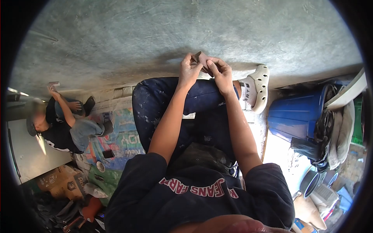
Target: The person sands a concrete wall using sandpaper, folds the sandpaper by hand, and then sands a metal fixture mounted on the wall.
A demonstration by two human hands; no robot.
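Toward 12 o'clock, near the gray wall (194, 23), the person's left hand (189, 73) and right hand (222, 74) grasp a folded sheet (203, 59) between thumbs and fingers. A blue bin (293, 114) stands at 3 o'clock; another person (58, 136) sits toward 9 o'clock.

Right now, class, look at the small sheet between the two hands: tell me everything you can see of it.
The sheet is small and thin, with a pale pinkish area and darker parts at its edges. It looks like paper, bent or folded, though its exact material cannot be told. The left hand and right hand pinch it between them at a slant, above the dark trousers and near the grey wall.
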